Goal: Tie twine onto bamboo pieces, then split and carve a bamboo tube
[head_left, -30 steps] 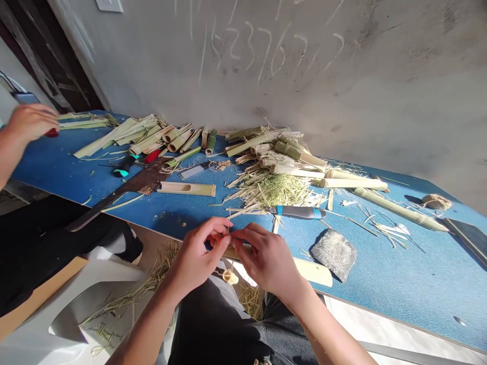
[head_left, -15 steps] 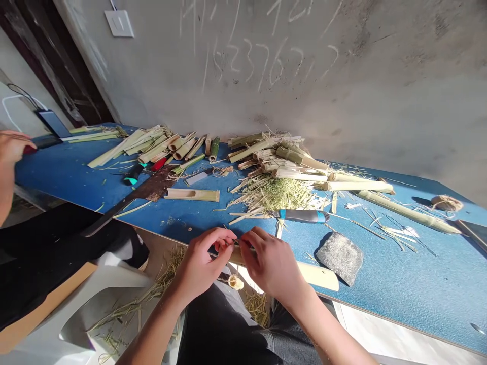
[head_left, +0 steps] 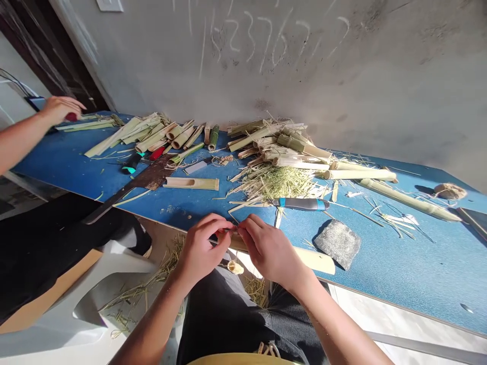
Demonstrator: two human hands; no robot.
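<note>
My left hand [head_left: 203, 246] and my right hand [head_left: 268, 251] meet at the front edge of the blue table, fingertips almost touching. Both are closed in a pinch on a small, thin, dark thing that the fingers mostly cover; its kind cannot be made out. Beneath my right hand lies a split bamboo piece [head_left: 315, 260] along the table edge, its pale face catching the sun. Below the hands, near my lap, a short bamboo tube end [head_left: 235, 267] shows. A rough grey stone [head_left: 338, 244] rests to the right of the split piece.
A blue-grey handled tool [head_left: 302, 204] lies before a heap of bamboo shavings [head_left: 283, 182]. On the left are a large rusty blade [head_left: 150, 178], a half-cut bamboo tube [head_left: 205, 183] and bamboo pieces [head_left: 152, 139]. Another person's hand [head_left: 61, 109] reaches over the far left. A twine ball [head_left: 449, 191] sits right.
The view has tilted down slightly. My hands keep their pinch with little movement. The other person's hand has moved right and farther back over the table, with something dark red at its fingers.
</note>
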